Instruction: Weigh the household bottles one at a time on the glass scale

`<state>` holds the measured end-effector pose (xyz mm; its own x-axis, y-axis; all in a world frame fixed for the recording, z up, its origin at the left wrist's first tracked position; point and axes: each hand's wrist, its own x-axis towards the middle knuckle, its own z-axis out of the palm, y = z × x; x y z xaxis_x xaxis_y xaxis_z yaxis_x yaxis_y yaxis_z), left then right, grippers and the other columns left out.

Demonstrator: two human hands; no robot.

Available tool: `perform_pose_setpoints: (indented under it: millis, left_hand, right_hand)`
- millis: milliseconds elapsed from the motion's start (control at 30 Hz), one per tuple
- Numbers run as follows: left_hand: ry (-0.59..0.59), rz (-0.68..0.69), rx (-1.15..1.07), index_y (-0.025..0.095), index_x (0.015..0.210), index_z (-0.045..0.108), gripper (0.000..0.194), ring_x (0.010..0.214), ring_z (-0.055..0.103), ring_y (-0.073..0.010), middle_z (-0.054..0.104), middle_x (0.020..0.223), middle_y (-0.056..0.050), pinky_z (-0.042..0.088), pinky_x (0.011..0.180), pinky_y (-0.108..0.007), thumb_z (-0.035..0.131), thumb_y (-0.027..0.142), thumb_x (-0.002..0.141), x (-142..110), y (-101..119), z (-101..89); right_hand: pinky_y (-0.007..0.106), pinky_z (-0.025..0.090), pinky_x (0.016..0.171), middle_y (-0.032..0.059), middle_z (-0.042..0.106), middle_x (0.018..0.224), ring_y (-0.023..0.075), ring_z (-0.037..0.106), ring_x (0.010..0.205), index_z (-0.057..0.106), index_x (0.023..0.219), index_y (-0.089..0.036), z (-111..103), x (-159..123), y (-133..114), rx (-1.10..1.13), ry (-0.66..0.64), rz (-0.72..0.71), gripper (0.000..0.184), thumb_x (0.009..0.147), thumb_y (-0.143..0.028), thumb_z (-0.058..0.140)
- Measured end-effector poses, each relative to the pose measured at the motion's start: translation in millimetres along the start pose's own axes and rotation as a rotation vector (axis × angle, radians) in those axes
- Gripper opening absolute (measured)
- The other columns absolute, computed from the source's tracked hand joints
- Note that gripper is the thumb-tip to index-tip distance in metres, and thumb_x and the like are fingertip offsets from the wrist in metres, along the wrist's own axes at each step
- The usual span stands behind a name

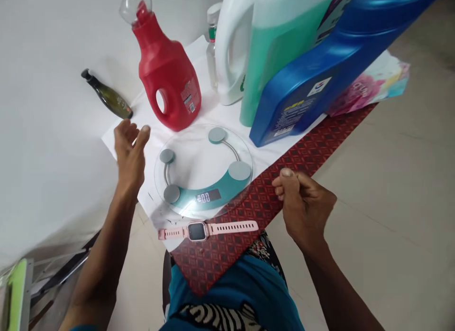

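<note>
A round glass bathroom scale (199,205) lies between my hands, its lit display reading 0.0. My left hand (130,153) is raised at the scale's left side, thumb apart from loosely bent fingers, holding nothing. On the right, my right hand (307,205) hovers over the edge of the red patterned cloth (273,193), fingers curled in against the thumb with nothing visible in them. A pink-strapped smartwatch (197,231) is stretched out flat just in front of the scale, touched by neither hand.
Behind the scale stand a red detergent jug (170,79), a clear bottle (212,60), a large jug of green liquid (273,60) and a blue bottle (302,89). A dark green bottle (108,96) is at left; a floral packet (369,89) lies at right. White cloth (149,198) covers part of the table.
</note>
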<state>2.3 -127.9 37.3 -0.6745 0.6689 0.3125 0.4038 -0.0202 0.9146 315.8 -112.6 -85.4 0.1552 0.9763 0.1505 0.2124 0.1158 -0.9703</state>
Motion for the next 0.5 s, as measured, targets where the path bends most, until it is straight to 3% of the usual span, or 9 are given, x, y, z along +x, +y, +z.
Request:
perform_pose_setpoints:
  millis: [100, 167, 233, 267, 367, 500]
  left_hand:
    - [-0.053, 0.027, 0.067, 0.022, 0.099, 0.059, 0.06, 0.125, 0.068, -0.0232, 0.07, 0.105, -0.002, 0.052, 0.085, -0.032, 0.091, 0.069, 0.08, 56, -18, 47.0]
    - [-0.135, 0.052, 0.182, 0.019, 0.081, 0.044, 0.056, 0.111, 0.07, -0.0135, 0.054, 0.077, 0.006, 0.032, 0.067, -0.026, 0.079, 0.06, 0.097, 82, -20, 73.2]
    - [-0.186, 0.062, 0.3, 0.018, 0.075, 0.02, 0.06, 0.101, 0.069, -0.005, 0.028, 0.066, 0.008, 0.01, 0.067, -0.031, 0.058, 0.047, 0.111, 97, -18, 92.2]
    - [-0.197, 0.054, 0.35, 0.019, 0.076, 0.009, 0.06, 0.098, 0.068, -0.0023, 0.017, 0.066, 0.008, 0.006, 0.07, -0.035, 0.05, 0.045, 0.113, 102, -17, 99.0]
    - [-0.171, 0.016, 0.449, 0.02, 0.082, -0.002, 0.06, 0.094, 0.065, -0.0015, 0.007, 0.071, 0.005, 0.006, 0.07, -0.035, 0.04, 0.047, 0.116, 111, -13, 112.5]
    - [-0.017, -0.032, 0.529, 0.02, 0.074, 0.017, 0.059, 0.097, 0.065, -0.0079, 0.021, 0.068, 0.006, 0.025, 0.058, -0.021, 0.035, 0.057, 0.116, 111, -10, 121.5]
  right_hand:
    - [0.033, 0.042, 0.057, -0.0016, 0.058, 0.056, 0.0157, 0.055, 0.054, 0.068, 0.068, -0.024, 6, 2, 0, -0.014, 0.029, 0.005, 0.051, 0.105, -0.059, 0.061]
    - [0.033, 0.041, 0.058, -0.0021, 0.056, 0.055, 0.0149, 0.053, 0.054, 0.064, 0.066, -0.024, 11, 2, -1, -0.055, 0.046, -0.015, 0.052, 0.106, -0.056, 0.059]
    - [0.033, 0.04, 0.059, -0.0019, 0.056, 0.055, 0.0141, 0.052, 0.053, 0.06, 0.064, -0.025, 16, 3, -1, -0.112, 0.069, -0.04, 0.053, 0.108, -0.054, 0.057]
    - [0.033, 0.039, 0.059, -0.0017, 0.056, 0.054, 0.0137, 0.051, 0.052, 0.058, 0.063, -0.025, 18, 3, -1, -0.147, 0.077, -0.052, 0.054, 0.108, -0.053, 0.056]
    - [0.033, 0.035, 0.057, -0.0004, 0.056, 0.053, 0.0129, 0.046, 0.05, 0.049, 0.059, -0.025, 21, 6, 1, -0.265, 0.074, -0.085, 0.057, 0.109, -0.052, 0.055]
    - [0.034, 0.033, 0.057, 0.001, 0.057, 0.054, 0.0132, 0.045, 0.05, 0.043, 0.058, -0.026, 21, 8, 4, -0.354, 0.062, -0.091, 0.058, 0.11, -0.05, 0.053]
